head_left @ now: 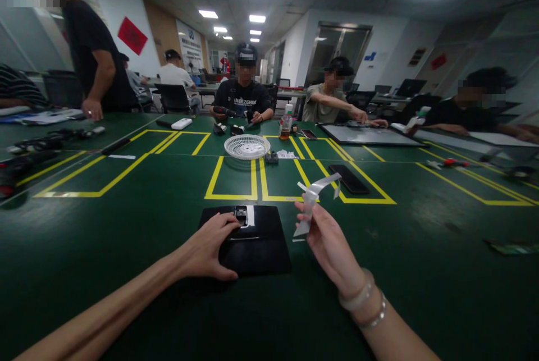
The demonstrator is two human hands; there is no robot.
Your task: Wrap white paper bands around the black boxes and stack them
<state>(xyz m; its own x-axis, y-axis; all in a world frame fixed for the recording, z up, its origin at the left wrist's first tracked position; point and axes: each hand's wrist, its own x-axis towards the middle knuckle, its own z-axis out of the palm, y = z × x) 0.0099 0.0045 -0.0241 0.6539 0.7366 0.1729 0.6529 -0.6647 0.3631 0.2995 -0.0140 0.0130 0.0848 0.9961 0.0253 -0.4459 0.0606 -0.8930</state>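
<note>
A glossy black rectangular base (263, 251), like that of a monitor stand, lies flat on the green table in front of me. My left hand (214, 243) holds its left side, thumb at the near edge and fingertips by the square recess (241, 215) with metal inside. To the right of the base and raised above the table, my right hand (326, 234) pinches a crumpled strip of clear plastic film (311, 195). The film's upper end bends away to the right. Part of the fingers is hidden behind it.
Beyond the base are a round white fan grille (247, 147), a small dark part (272, 157) and a bottle (286, 125). A black flat slab (348, 179) lies at right, a flat panel (370, 135) farther back. Several people sit around the table; one person (96, 58) stands at left.
</note>
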